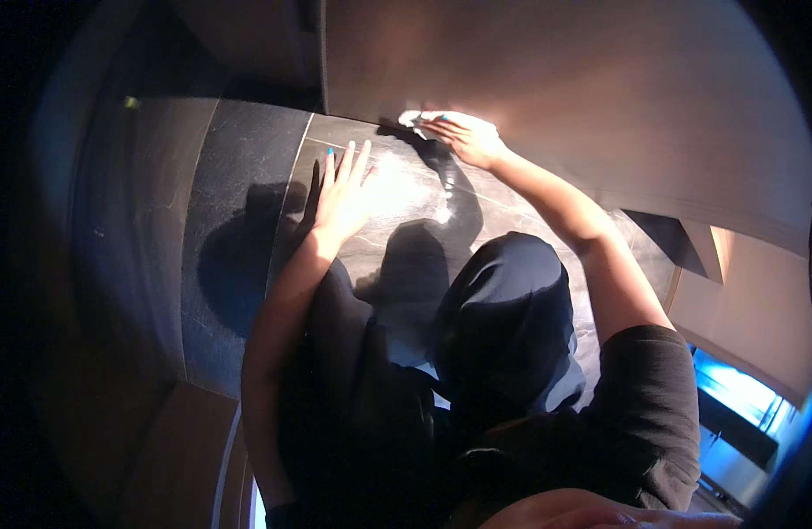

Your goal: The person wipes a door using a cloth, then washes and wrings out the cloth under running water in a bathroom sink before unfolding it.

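Fingers apart, my left hand (345,195) is set down on the grey stone-look tile floor (511,221) with nothing in it. My right hand (468,140) grips a small white cloth or tissue (411,119), most of it covered by the fingers. The white piece sits at the line where a large brown panel (511,59) meets the tiles. Whether the cloth touches the panel, the floor or both I cannot tell. My bent knee (505,311), in dark trousers, is below and between my arms.
Darker floor tiles (237,145) lie to the left, beyond a pale joint. A small yellow-green spot (131,102) shows at the far upper left. At the right are an angled light-coloured panel (743,297) and a bright bluish window-like opening (739,383). Strong light casts my shadows on the floor.
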Demonstrator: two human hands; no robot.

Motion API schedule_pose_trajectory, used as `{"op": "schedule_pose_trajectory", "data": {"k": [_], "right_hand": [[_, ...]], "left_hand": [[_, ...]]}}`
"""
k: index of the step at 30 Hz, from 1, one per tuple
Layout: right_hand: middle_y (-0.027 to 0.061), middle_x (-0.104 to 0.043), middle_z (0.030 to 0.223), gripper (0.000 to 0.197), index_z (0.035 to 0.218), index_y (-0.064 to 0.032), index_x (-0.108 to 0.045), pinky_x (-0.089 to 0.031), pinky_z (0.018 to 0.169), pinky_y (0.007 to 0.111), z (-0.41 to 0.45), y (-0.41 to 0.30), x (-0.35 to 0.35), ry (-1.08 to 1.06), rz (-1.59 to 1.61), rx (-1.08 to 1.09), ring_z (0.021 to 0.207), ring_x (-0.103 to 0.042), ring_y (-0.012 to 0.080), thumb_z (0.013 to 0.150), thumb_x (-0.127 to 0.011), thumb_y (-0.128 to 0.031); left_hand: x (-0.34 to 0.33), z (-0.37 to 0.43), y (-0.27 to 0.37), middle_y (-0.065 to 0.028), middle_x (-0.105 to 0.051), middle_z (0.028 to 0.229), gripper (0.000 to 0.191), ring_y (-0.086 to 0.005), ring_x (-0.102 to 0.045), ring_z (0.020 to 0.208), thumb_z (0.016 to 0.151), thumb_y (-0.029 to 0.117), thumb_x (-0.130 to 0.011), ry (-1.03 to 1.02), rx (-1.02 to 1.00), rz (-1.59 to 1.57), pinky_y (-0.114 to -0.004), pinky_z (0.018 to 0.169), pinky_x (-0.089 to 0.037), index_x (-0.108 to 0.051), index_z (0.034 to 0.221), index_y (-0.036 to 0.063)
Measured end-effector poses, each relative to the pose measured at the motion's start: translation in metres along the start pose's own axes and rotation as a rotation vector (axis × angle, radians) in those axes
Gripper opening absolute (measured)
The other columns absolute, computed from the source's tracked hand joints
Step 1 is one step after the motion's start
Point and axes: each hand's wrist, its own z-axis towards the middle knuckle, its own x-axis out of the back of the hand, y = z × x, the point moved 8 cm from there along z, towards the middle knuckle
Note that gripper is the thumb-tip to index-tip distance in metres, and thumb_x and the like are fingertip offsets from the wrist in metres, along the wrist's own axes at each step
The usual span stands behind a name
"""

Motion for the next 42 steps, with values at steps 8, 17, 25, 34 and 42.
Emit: {"op": "schedule_pose_trajectory", "data": {"k": [8, 17, 25, 34, 42], "right_hand": [[-0.0100, -0.048, 0.121, 0.061, 0.116, -0.0338, -0.051, -0.022, 0.091, 0.039, -0.071, 0.054, 0.193, 0.365, -0.801, -0.233, 0.116, -0.039, 0.0145, 0.056, -0.062, -0.037], [0.0151, -0.021, 0.139, 0.061, 0.126, -0.0091, -0.040, 0.011, 0.096, 0.057, -0.258, 0.138, 0.348, 1.153, -0.607, -0.676, 0.130, -0.002, 0.0388, 0.083, -0.035, -0.052], [0.0201, -0.014, 0.139, 0.060, 0.132, -0.0032, -0.023, -0.004, 0.103, 0.050, -0.363, 0.136, 0.212, 1.565, -0.402, -1.271, 0.129, -0.007, 0.0366, 0.086, -0.035, -0.040], [0.0139, 0.002, 0.142, 0.072, 0.137, -0.0189, -0.014, 0.010, 0.097, 0.059, -0.189, 0.075, 0.120, 1.127, -0.392, -1.038, 0.128, 0.011, 0.0383, 0.081, -0.029, -0.061], [-0.0033, -0.042, 0.130, 0.044, 0.120, -0.0097, -0.048, -0.032, 0.084, 0.025, -0.095, 0.010, -0.014, 0.232, -0.331, 0.056, 0.118, -0.039, 0.0106, 0.077, -0.041, -0.017]], "left_hand": [[-0.011, 0.019, 0.021, -0.0165, -0.023, 0.137, 0.038, -0.0321, -0.019, 0.127, 0.078, 0.021, -0.050, 0.090, -0.070, -0.051, -0.051, 0.102, -0.014, -0.052, 0.112, 0.0026], [-0.020, 0.014, 0.033, -0.0164, -0.021, 0.138, 0.040, -0.0315, -0.020, 0.127, 0.075, 0.020, -0.055, 0.032, -0.096, -0.056, -0.051, 0.102, -0.014, -0.051, 0.112, 0.0044], [-0.018, 0.009, 0.029, -0.0168, -0.022, 0.137, 0.042, -0.0317, -0.023, 0.126, 0.074, 0.021, -0.057, 0.011, -0.116, -0.083, -0.051, 0.101, -0.017, -0.051, 0.112, 0.0056], [-0.022, -0.011, 0.020, -0.0164, -0.025, 0.136, 0.038, -0.0316, -0.025, 0.124, 0.074, 0.024, -0.058, -0.037, -0.085, -0.087, -0.050, 0.100, -0.019, -0.053, 0.107, 0.0051], [-0.031, -0.015, 0.010, -0.0156, -0.026, 0.135, 0.034, -0.0317, -0.027, 0.123, 0.078, 0.028, -0.056, -0.051, -0.059, -0.103, -0.051, 0.100, -0.019, -0.055, 0.103, 0.0055]]}}
